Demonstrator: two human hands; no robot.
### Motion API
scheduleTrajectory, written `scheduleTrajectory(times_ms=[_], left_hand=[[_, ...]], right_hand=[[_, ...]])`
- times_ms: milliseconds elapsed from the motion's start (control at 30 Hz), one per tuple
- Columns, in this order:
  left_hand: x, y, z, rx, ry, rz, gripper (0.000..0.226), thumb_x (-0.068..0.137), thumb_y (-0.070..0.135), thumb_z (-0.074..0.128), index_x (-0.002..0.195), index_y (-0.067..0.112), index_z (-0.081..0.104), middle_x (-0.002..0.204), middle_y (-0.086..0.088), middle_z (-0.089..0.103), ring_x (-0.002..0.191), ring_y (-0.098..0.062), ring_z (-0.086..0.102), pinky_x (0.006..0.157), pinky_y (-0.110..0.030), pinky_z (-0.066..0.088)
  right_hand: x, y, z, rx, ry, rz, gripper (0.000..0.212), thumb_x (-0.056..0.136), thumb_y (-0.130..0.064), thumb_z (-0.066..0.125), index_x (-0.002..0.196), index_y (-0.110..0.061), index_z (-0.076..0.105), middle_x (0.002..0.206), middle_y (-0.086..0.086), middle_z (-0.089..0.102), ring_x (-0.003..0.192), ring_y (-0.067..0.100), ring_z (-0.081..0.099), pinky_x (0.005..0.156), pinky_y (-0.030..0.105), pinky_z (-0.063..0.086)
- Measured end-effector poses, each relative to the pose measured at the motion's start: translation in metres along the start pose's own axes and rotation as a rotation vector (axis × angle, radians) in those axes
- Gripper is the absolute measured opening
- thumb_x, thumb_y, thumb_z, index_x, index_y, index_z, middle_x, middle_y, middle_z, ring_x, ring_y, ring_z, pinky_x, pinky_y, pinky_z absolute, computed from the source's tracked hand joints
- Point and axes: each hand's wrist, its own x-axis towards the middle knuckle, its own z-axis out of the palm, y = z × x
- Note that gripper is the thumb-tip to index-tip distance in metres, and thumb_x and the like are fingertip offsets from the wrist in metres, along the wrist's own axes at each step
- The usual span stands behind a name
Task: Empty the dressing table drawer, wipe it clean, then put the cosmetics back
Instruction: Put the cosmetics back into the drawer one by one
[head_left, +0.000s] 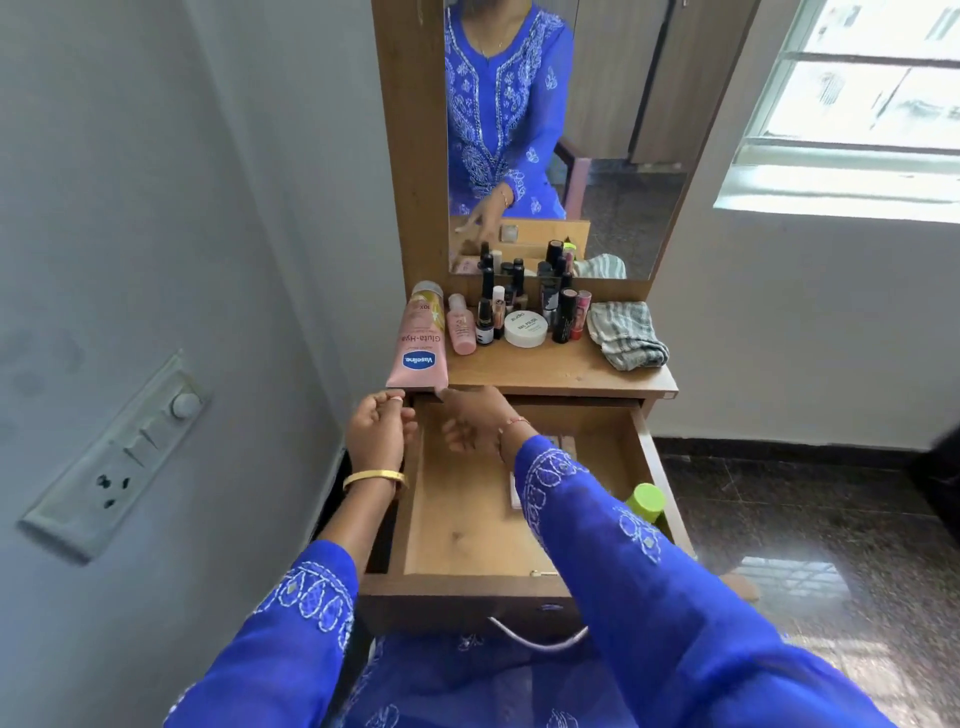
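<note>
Blue sleeves (649, 597) reach over the open drawer (467, 530). Right hand (475, 418) holds the pink tube (420, 345) by its bottom edge at the worktop (545, 369) lip. Left hand (379, 431) is loosely curled, holding nothing, just beside it. Bottles (519, 317) and cloth (626, 335) stand on the worktop; a green cap (645, 501) sits in the drawer's right side.

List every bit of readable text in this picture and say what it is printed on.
"Vaseline": pink tube, blue logo, upside down in this view.
"Gluta-Hya": same tube, above the logo.
"10X": same tube, near the cap, partly legible.
"NAIL POLISH": lid of the white round jar; the smaller print there is blurred.
Labels on the small bottles and lipsticks: too small to read.
</note>
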Motion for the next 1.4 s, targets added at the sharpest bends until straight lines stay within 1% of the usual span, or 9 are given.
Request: scheduleTrajectory(times_ms=[100, 333, 600, 667, 867, 1033, 1200, 1267, 1400], left_hand=[[0.011, 0.004, -0.006, 0.006, 0.009, -0.04, 0.007, 0.092, 0.015, 0.049, 0.088, 0.013, 0.055, 0.067, 0.0, 0.057, 0.055, -0.011, 0.054, 0.046, -0.017, 0.046], [0.027, 0.005, -0.006, 0.024, 0.013, -0.109, 0.015, 0.092, 0.016, 0.049, 0.077, 0.019, 0.052, 0.067, 0.0, 0.056, 0.057, -0.012, 0.053, 0.054, -0.024, 0.045], [0.028, -0.002, -0.014, -0.134, -0.069, -0.307, 0.007, 0.092, 0.018, 0.05, 0.088, 0.012, 0.052, 0.073, -0.004, 0.056, 0.063, -0.015, 0.056, 0.056, -0.025, 0.05], [0.028, -0.006, -0.021, -0.175, -0.084, -0.351, 0.013, 0.093, 0.021, 0.049, 0.098, 0.01, 0.052, 0.075, -0.004, 0.057, 0.064, -0.015, 0.056, 0.052, -0.022, 0.051], [0.02, -0.005, -0.037, -0.224, -0.315, -0.417, 0.041, 0.088, 0.05, 0.047, 0.112, 0.017, 0.049, 0.094, -0.006, 0.061, 0.084, -0.019, 0.06, 0.069, -0.034, 0.05], [0.008, -0.003, -0.04, -0.44, -0.208, -0.41, 0.022, 0.087, 0.039, 0.056, 0.093, 0.018, 0.053, 0.09, -0.005, 0.063, 0.084, -0.018, 0.062, 0.069, -0.04, 0.053], [-0.016, -0.01, -0.039, -0.434, -0.245, -0.368, 0.02, 0.084, 0.026, 0.06, 0.101, 0.015, 0.056, 0.093, -0.006, 0.063, 0.087, -0.02, 0.063, 0.064, -0.038, 0.055], [-0.027, -0.01, -0.032, -0.401, -0.296, -0.359, 0.012, 0.083, 0.02, 0.062, 0.095, 0.016, 0.059, 0.084, -0.004, 0.068, 0.079, -0.019, 0.066, 0.061, -0.035, 0.056], [-0.045, -0.012, -0.018, -0.361, -0.354, -0.361, 0.008, 0.083, 0.014, 0.062, 0.091, 0.015, 0.062, 0.073, -0.004, 0.071, 0.069, -0.017, 0.069, 0.068, -0.037, 0.056]], right_hand=[[0.012, -0.003, 0.016, 0.158, 0.036, 0.064, 0.033, 0.092, -0.036, 0.053, 0.094, -0.003, 0.054, 0.066, 0.01, 0.056, 0.052, 0.019, 0.054, 0.05, 0.028, 0.049], [0.029, -0.009, 0.03, 0.354, 0.163, 0.012, 0.017, 0.091, -0.017, 0.056, 0.098, -0.001, 0.057, 0.061, 0.008, 0.053, 0.045, 0.016, 0.045, 0.036, 0.017, 0.042], [0.019, 0.0, 0.018, 0.235, 0.246, -0.224, 0.013, 0.09, -0.008, 0.055, 0.077, -0.011, 0.053, 0.061, 0.005, 0.057, 0.043, 0.012, 0.048, 0.038, 0.019, 0.045], [0.007, 0.01, 0.009, 0.206, 0.205, -0.286, 0.012, 0.091, -0.008, 0.055, 0.078, -0.01, 0.056, 0.061, 0.005, 0.058, 0.04, 0.008, 0.051, 0.038, 0.017, 0.046], [-0.027, 0.048, -0.024, 0.1, -0.002, -0.403, 0.016, 0.092, -0.006, 0.052, 0.079, -0.008, 0.061, 0.063, 0.004, 0.06, 0.051, 0.01, 0.054, 0.047, 0.017, 0.047], [-0.038, 0.057, -0.047, -0.071, -0.201, -0.315, 0.017, 0.092, -0.007, 0.053, 0.077, -0.008, 0.06, 0.072, 0.007, 0.063, 0.062, 0.013, 0.057, 0.055, 0.02, 0.051], [-0.04, 0.042, -0.048, -0.622, -0.138, -0.394, 0.006, 0.089, -0.021, 0.06, 0.09, -0.016, 0.062, 0.087, -0.001, 0.067, 0.08, 0.012, 0.064, 0.072, 0.025, 0.053], [-0.04, 0.036, -0.041, -0.803, -0.129, -0.46, 0.022, 0.086, -0.026, 0.063, 0.105, -0.014, 0.061, 0.092, -0.002, 0.065, 0.083, 0.012, 0.063, 0.074, 0.025, 0.053], [-0.044, 0.03, -0.035, -0.875, -0.171, -0.524, 0.029, 0.082, -0.019, 0.067, 0.108, -0.011, 0.058, 0.095, 0.003, 0.063, 0.083, 0.017, 0.061, 0.068, 0.023, 0.05]])
